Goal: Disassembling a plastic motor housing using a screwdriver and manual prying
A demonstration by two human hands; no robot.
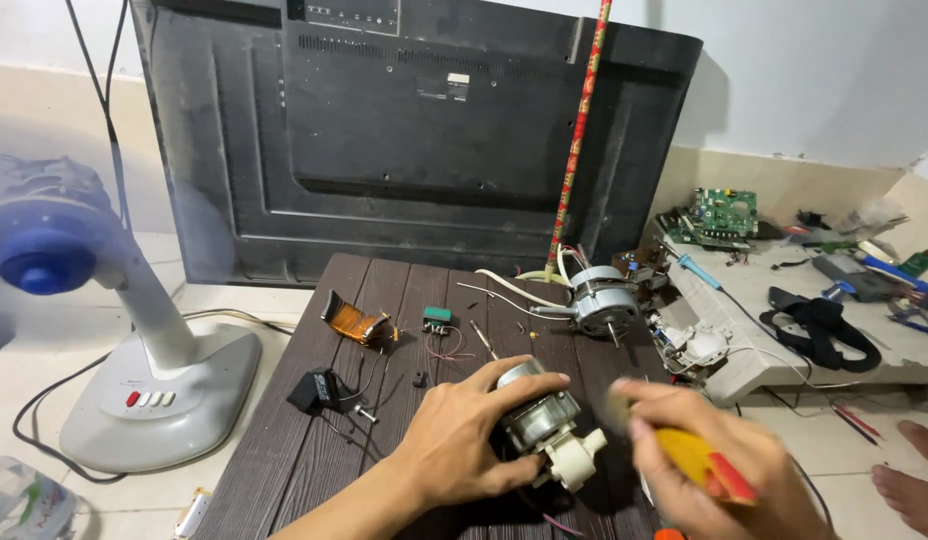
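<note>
Dark wood planks make up the low table (284, 470). On it, near the front edge, sits a small motor (546, 420) with a shiny metal body and a white plastic end. The left hand (464, 440) is wrapped around the motor from the left side, with the fingers over its top, holding it down on the table. The right hand (704, 460) is just to the right of the motor. It is blurry. It is closed around a tool (699, 462) with a yellow and red handle. The tip of the tool is too blurry to see, so it is hard to tell if it touches the motor.

Further back on the table lies a second motor (599, 298) with a round grey body and white wires coming out of it. To the left are a small green part (437, 316), an orange-brown coil (356, 322) and a small black box (316, 388) with wires.

Behind the table leans the black back of a big TV (404, 130). A red and gold stick (579, 130) leans on it. On the floor to the left stands a fan (134, 340) with a blue middle and a grey base. To the right is a white slab (784, 320) with a green circuit board (722, 212), a black strap (822, 328) and other tools on it. Bare feet (914, 480) show at the far right.
</note>
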